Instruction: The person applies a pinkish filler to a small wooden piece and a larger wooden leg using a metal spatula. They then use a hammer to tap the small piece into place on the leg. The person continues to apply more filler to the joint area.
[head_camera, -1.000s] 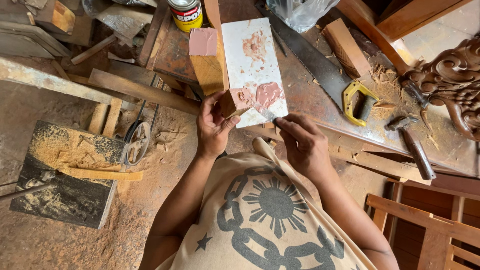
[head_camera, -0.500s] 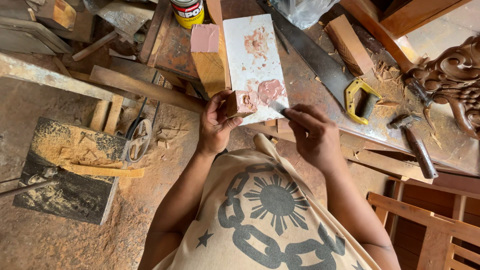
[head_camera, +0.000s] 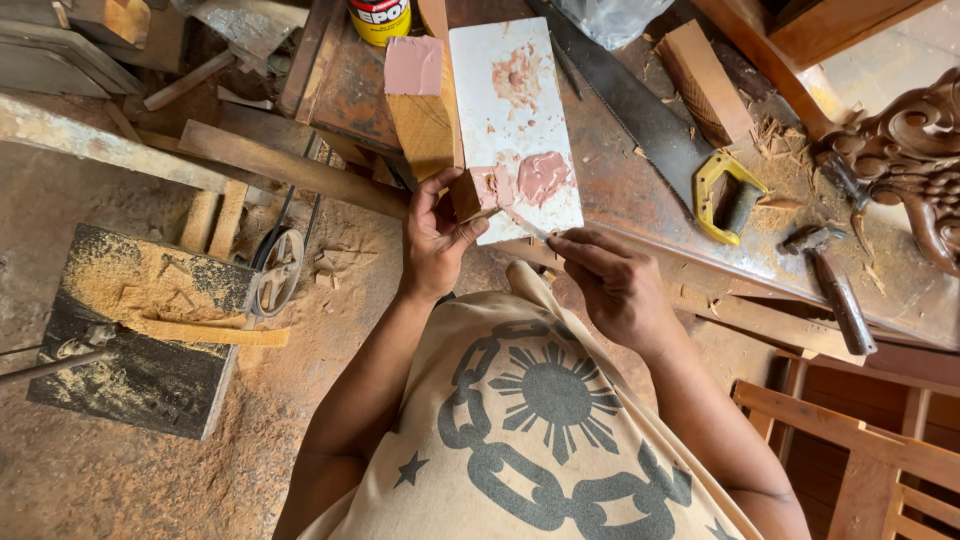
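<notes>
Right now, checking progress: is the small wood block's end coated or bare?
Coated: pink filler covers the small wood block held in the left hand.

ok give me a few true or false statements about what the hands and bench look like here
1. The left hand holds a small wood block smeared with pink filler. True.
2. The right hand is empty. False: it pinches a thin blade whose tip points at the block.
3. The handsaw has a yellow handle. True.
4. The hammer lies on the white board. False: it lies on the bench, far right of the board.
</notes>
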